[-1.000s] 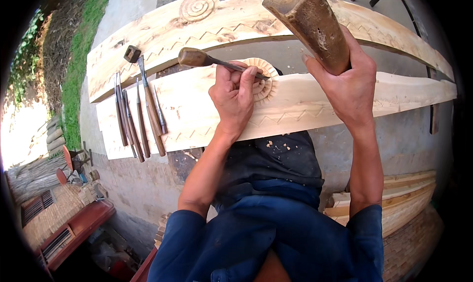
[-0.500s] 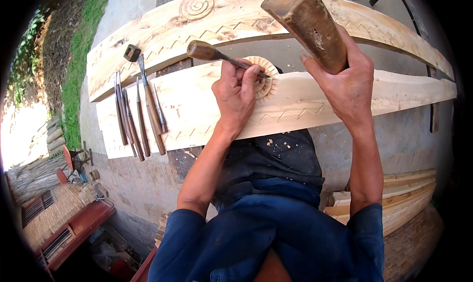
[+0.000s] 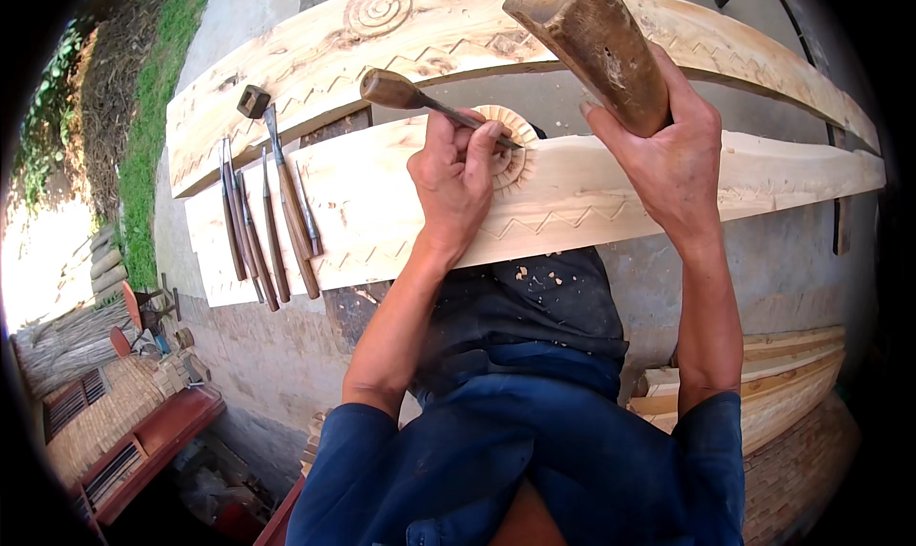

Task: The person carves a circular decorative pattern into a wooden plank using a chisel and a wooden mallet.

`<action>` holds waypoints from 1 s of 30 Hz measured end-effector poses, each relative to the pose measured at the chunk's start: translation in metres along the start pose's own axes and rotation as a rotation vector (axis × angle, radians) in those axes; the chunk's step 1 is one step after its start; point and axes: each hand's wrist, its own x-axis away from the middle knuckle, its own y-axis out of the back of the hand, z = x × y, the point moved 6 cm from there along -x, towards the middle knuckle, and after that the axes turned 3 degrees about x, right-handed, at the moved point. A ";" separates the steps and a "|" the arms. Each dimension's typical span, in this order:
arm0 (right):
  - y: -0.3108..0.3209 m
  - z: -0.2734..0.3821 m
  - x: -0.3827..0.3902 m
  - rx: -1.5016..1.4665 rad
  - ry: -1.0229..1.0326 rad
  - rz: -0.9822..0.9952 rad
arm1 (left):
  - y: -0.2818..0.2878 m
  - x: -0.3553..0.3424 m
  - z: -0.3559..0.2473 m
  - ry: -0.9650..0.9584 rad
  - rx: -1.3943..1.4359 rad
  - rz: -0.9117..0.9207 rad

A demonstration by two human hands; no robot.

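Taking clock positions from the centre of the view, we identify the far board (image 3: 477,31) as the longest piece, arching from 10 o'clock through 12 to 2 o'clock. Nearer the body we find the near board (image 3: 582,178), extending from 9 to 2 o'clock; both boards bear an incised zigzag line. A timber stack (image 3: 763,384) lies at 4 o'clock, and dark cloth (image 3: 525,322) covers the lap at 5 o'clock. At 1 o'clock we note the wooden mallet (image 3: 596,59), raised clear of the boards, its broad end directed toward 11 o'clock. The right hand (image 3: 673,155), at 2 o'clock, is closed around its lower end. The left hand (image 3: 450,188), at 12 o'clock, pinches the shank of the chisel (image 3: 391,90) between thumb and fingers; we see its handle tilted toward 10 o'clock and its tip at the carved rosette (image 3: 515,169) on the near board. At 9 to 10 o'clock we observe several slim hand tools (image 3: 278,264) side by side on that board, with a dark square block (image 3: 255,101) at their far end. Small pale chips (image 3: 522,273) are scattered on the cloth.
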 end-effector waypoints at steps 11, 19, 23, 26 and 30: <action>-0.001 0.001 -0.003 0.027 0.035 -0.001 | 0.000 0.001 0.001 -0.027 0.010 -0.007; -0.002 0.004 -0.002 0.019 0.045 -0.009 | -0.003 0.004 -0.006 -0.125 -0.103 -0.001; 0.002 0.013 -0.006 0.051 0.076 -0.019 | -0.006 0.005 -0.007 -0.168 -0.158 0.004; 0.006 0.019 -0.012 0.091 0.095 -0.021 | -0.007 0.005 -0.009 -0.206 -0.221 0.021; 0.009 0.048 -0.031 -0.037 0.347 -0.135 | -0.008 0.003 -0.017 -0.253 -0.224 0.017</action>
